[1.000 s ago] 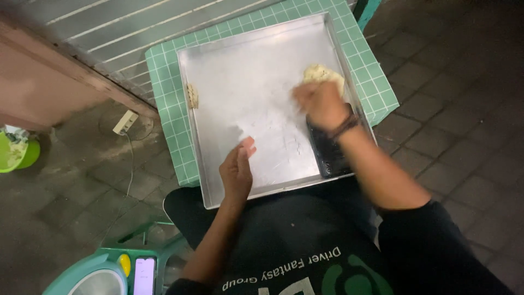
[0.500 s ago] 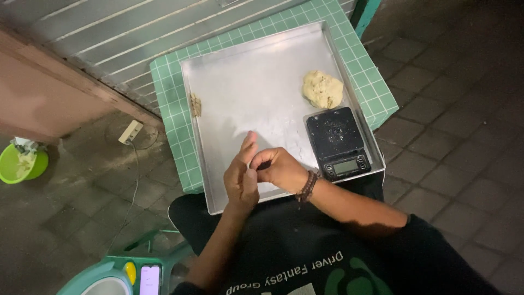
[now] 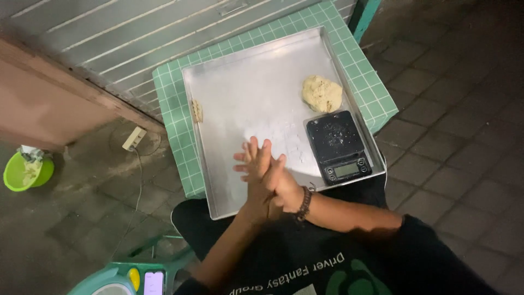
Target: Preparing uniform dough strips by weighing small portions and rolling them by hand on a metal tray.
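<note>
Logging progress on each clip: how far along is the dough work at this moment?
Done, by the look of it: a lump of dough lies on the metal tray beside the black digital scale, whose platform is bare. In hand: the left hand and right hand are pressed palm to palm over the tray's near edge; whether they hold a piece between them is hidden. Left: the big lump looks unshaped.

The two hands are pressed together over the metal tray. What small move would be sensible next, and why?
Probably keep rolling between the palms. The left hand and right hand are pressed flat together above the tray; whatever lies between them is hidden. The dough lump sits untouched beside the scale, whose platform is bare.
</note>
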